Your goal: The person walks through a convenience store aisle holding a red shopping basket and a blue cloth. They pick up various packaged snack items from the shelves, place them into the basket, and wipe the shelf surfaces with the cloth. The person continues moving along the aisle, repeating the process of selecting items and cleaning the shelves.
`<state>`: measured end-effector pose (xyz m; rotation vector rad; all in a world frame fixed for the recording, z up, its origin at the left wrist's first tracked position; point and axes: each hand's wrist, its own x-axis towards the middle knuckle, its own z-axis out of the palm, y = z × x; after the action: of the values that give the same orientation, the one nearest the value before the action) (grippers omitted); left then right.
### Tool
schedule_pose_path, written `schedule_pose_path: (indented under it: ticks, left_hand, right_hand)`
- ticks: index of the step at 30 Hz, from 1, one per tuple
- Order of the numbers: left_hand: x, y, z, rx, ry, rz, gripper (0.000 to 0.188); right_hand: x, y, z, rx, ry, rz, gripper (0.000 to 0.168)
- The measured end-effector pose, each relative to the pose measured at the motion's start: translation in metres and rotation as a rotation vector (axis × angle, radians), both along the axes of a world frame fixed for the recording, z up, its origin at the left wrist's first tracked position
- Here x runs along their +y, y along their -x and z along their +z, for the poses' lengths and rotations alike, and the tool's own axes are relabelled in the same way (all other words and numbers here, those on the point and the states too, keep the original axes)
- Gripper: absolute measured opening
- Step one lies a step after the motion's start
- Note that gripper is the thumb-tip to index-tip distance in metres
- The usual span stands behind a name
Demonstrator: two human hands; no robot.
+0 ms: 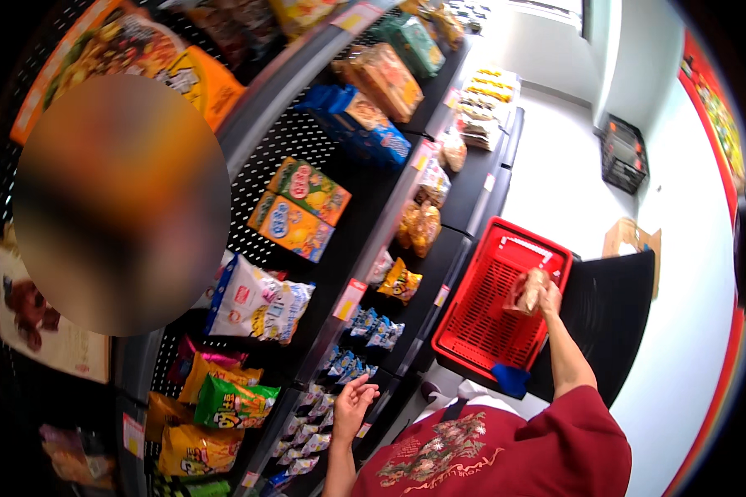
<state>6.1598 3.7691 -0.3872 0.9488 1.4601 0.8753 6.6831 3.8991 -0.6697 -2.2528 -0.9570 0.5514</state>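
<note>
My right hand [551, 299] grips a packaged food item [533, 291] in a partly clear wrapper, with beige contents. The exact kind is too blurred to tell. That hand is over the red plastic shopping basket [488, 298], and whether the package touches its slatted bottom cannot be told. Nothing is held in my left hand [353, 397]; its fingers are loosely curled and apart. It hovers near the shelf front, close to small blue-and-white snack packets [354, 365] and rows of white-and-purple packets [304, 422].
Black perforated shelves hold snack bags [258, 301], boxed snacks [311, 205] and bread packs [424, 227] on my left. A black curved panel [609, 323] adjoins the basket. Beyond are a cardboard box [621, 237], a black crate [623, 152] and a white wall. A blue object [511, 379] is at the basket's near end.
</note>
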Motion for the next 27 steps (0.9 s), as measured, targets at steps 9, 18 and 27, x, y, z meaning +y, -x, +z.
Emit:
schedule_pose_path:
  ticks: [9,18,27]
  left_hand:
    - [0.017,0.034,0.132,0.502,-0.534,0.342,0.033]
    - [0.014,0.067,0.313,1.146,-1.328,0.696,0.037]
    - [0.025,0.132,0.387,0.875,-1.117,0.648,0.059]
  right_hand:
    - [-0.013,-0.02,-0.029,-0.02,0.07,0.007,0.028]
    - [-0.025,0.058,0.008,0.547,-0.219,0.11,0.019]
    - [0.02,0.223,0.323,0.746,-0.528,0.823,0.012]
